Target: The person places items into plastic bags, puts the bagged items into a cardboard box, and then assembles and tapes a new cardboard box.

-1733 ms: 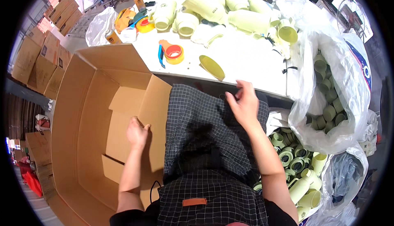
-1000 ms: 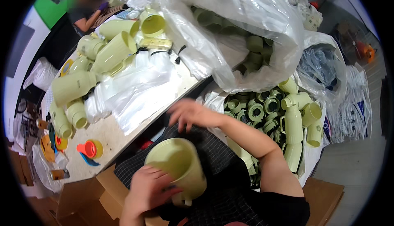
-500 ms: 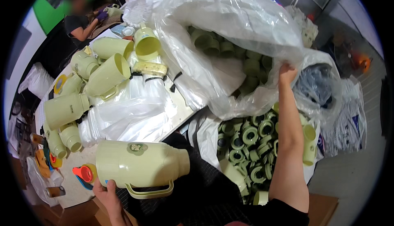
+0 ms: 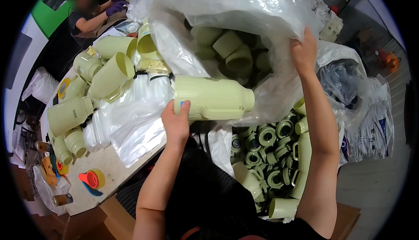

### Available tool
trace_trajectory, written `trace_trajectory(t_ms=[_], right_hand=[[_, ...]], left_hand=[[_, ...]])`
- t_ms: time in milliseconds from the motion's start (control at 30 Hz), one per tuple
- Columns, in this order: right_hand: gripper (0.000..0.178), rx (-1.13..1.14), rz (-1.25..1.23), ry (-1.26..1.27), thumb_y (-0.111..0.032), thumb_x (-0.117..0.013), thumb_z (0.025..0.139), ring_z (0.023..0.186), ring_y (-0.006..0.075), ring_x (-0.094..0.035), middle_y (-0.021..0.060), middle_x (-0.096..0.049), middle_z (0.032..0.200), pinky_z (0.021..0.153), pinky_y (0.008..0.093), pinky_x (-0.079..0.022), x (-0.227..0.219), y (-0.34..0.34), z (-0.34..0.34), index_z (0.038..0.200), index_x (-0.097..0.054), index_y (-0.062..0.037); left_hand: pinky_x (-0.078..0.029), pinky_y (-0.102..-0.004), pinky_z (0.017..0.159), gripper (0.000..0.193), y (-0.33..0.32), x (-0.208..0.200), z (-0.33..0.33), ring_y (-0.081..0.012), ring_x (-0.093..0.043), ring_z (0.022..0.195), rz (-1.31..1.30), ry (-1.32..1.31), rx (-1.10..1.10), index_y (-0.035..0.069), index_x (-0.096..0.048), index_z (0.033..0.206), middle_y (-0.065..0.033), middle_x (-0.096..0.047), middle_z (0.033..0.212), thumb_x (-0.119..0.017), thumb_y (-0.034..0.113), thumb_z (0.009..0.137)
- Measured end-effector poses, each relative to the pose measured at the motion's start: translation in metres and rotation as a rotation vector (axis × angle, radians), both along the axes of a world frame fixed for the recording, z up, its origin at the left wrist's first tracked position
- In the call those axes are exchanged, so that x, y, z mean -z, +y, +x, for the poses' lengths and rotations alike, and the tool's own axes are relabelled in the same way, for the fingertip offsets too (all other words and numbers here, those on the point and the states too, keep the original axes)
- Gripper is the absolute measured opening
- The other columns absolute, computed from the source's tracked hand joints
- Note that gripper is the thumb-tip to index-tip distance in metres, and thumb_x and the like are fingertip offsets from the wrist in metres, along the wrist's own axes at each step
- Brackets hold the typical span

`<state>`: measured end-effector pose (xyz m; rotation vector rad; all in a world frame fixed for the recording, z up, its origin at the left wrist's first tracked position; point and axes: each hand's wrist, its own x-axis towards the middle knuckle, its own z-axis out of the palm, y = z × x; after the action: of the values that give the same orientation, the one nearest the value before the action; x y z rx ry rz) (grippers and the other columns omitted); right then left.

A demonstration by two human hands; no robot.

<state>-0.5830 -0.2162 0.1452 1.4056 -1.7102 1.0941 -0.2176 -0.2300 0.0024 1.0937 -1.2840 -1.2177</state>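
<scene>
My left hand (image 4: 175, 124) grips the wide end of a pale green thermos jug shell (image 4: 209, 94), which lies sideways with its narrow neck to the right and its handle toward me. The shell is in front of the mouth of a large clear plastic bag (image 4: 248, 6). Raised at the right, my right hand (image 4: 304, 51) is closed on the bag's rim and pulls it open. Inside the bag, several similar green shells (image 4: 239, 57) lie in shadow.
More green shells (image 4: 70, 115) lie on the table (image 4: 118, 163) by flat plastic bags (image 4: 135, 126). Dark-lined green ring parts (image 4: 267, 135) fill a container below. Orange and yellow tape rolls (image 4: 90, 179) sit at the near left. A co-worker (image 4: 91, 17) in purple gloves works at the far left.
My left hand has carried the thermos jug shell up and right, from above the table's near edge to the bag's mouth. My right hand has lifted the bag's rim higher.
</scene>
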Motion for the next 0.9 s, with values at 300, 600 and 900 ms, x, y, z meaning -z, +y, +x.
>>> trace_trajectory(t_ms=[300, 600, 900], right_hand=[[0.068, 0.291, -0.035, 0.160, -0.022, -0.079, 0.074, 0.113, 0.0400, -0.055, 0.0181, -0.061, 0.121, 0.095, 0.0477, -0.042, 0.038, 0.029, 0.027, 0.132, -0.049, -0.0028], [0.093, 0.083, 0.300, -0.335, -0.023, -0.085, 0.069, 0.129, 0.0415, -0.037, 0.0242, -0.034, 0.144, 0.107, 0.0517, -0.034, 0.171, 0.039, 0.137, 0.146, -0.035, -0.0072], [0.103, 0.140, 0.351, -0.642, -0.030, -0.089, 0.067, 0.134, 0.0440, -0.035, 0.0280, -0.027, 0.148, 0.112, 0.0478, -0.033, 0.195, 0.080, 0.155, 0.144, -0.028, 0.0017]], left_hand=[[-0.050, -0.0299, 0.078, 0.027, 0.002, 0.019, 0.005, -0.0126, -0.060, 0.082, -0.011, -0.055, 0.062, -0.007, -0.066, 0.104, -0.0085, -0.070, 0.089, -0.067, 0.019, 0.095], [-0.050, -0.0296, 0.078, 0.025, 0.038, -0.001, 0.071, -0.0127, -0.061, 0.083, 0.041, -0.113, -0.098, -0.007, -0.066, 0.108, -0.0068, -0.069, 0.093, -0.065, 0.015, 0.096], [-0.050, -0.0330, 0.093, 0.029, 0.112, 0.006, 0.175, -0.0186, -0.064, 0.103, 0.127, 0.323, -0.344, -0.003, -0.058, 0.123, -0.0112, -0.067, 0.116, -0.057, 0.016, 0.102]])
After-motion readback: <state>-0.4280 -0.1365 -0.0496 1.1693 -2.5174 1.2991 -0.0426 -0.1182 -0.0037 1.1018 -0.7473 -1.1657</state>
